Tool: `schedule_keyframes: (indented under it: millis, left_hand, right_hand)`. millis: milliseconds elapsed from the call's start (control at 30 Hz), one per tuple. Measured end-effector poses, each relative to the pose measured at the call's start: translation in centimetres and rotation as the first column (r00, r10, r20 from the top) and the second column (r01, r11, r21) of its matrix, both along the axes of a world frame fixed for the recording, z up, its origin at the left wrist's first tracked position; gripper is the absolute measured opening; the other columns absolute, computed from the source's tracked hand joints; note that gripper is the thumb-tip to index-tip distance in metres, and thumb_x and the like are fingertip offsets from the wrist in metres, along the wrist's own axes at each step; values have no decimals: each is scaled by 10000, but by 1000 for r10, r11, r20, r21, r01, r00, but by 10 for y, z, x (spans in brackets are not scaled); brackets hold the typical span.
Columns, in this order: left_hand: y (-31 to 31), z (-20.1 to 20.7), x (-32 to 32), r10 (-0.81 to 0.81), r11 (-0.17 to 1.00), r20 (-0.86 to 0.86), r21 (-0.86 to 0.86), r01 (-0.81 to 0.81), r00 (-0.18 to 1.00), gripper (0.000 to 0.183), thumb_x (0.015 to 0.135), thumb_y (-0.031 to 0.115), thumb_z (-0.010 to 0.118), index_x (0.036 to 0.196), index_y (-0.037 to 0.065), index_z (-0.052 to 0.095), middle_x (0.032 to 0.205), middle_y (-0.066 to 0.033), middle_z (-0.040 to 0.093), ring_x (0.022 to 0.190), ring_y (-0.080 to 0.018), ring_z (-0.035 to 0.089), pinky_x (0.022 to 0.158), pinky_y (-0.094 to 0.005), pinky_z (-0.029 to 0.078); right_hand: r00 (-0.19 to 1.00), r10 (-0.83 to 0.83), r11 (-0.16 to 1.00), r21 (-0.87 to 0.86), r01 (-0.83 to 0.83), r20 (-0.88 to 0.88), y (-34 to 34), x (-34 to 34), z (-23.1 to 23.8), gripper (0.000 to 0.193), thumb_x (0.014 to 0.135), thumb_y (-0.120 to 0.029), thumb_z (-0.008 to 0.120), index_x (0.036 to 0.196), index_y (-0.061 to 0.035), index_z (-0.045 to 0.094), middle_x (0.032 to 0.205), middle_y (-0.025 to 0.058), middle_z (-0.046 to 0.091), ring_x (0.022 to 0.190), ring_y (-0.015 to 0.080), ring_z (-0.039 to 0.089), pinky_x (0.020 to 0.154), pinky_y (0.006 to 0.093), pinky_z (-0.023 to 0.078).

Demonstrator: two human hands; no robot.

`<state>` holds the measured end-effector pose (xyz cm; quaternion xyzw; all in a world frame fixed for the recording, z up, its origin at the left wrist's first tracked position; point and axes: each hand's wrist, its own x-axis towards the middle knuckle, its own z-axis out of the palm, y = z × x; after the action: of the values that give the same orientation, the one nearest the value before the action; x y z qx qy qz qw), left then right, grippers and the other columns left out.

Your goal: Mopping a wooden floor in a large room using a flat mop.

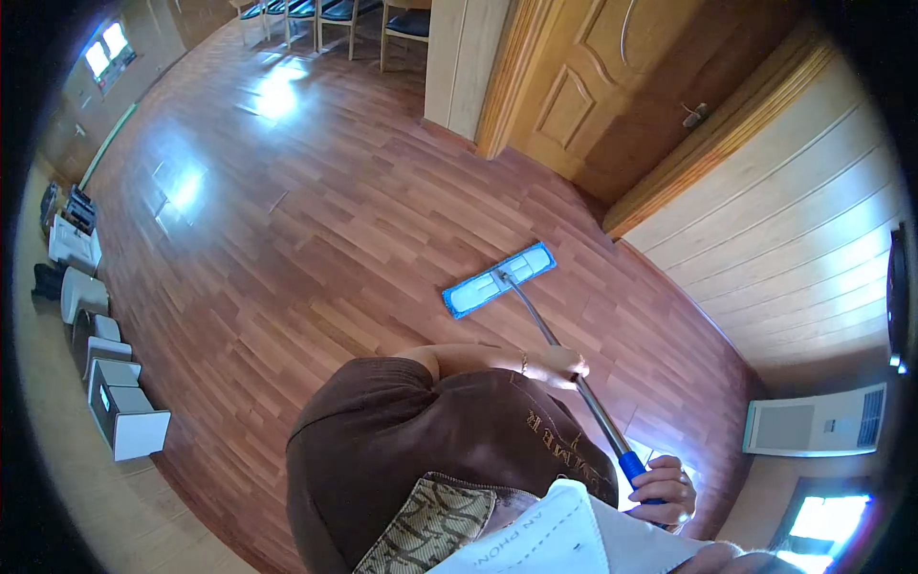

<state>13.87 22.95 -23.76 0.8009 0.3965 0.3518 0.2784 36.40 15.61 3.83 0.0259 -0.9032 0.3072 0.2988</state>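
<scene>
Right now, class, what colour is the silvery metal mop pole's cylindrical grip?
The cylindrical grip is blue; best view: head.

Your mop pole was smooth, shiny metal, its blue grip glossy and plastic-looking. The mop head was edged in fuzzy cloth. Your brown garment was matt cloth; the wood-look floor was smooth and glossy, and the door varnished-looking wood.
</scene>
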Motion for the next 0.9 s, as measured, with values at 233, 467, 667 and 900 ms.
schedule_keyframes:
  millis: [233,467,667,900]
  left_hand:
    - [21,-17,-17,49,999,-10,3,-49,999,213,730,200,639,669,67,484,659,-122,534,666,-337,575,585,-450,438]
    - [36,0,-55,300,947,8,-124,-297,954,210,744,196,626,682,71,469,676,-117,527,677,-352,560,589,-464,418]
    - [51,-14,-115,516,847,2,-153,-509,857,184,738,190,611,706,99,455,676,-115,508,665,-352,541,563,-455,399]
    - [51,-45,-220,777,625,-21,-92,-776,629,160,706,224,660,770,102,578,780,-128,611,795,-357,610,627,-470,459]
  right_hand:
    - [996,12,1000,-6,-13,-94,19,-23,-12,367,704,-459,771,812,-130,652,757,34,602,749,225,629,678,376,495]
    - [957,-57,998,-29,50,-286,54,-63,-15,357,776,-434,712,738,-100,592,678,25,519,634,193,541,567,354,444]
    - [965,90,991,-77,-112,-246,97,-109,-27,253,706,-268,748,740,-96,566,696,60,546,642,226,555,581,367,471]
    - [912,306,924,-145,-353,-273,139,-212,-34,311,703,-261,805,834,-67,599,715,80,613,688,247,630,644,406,534]
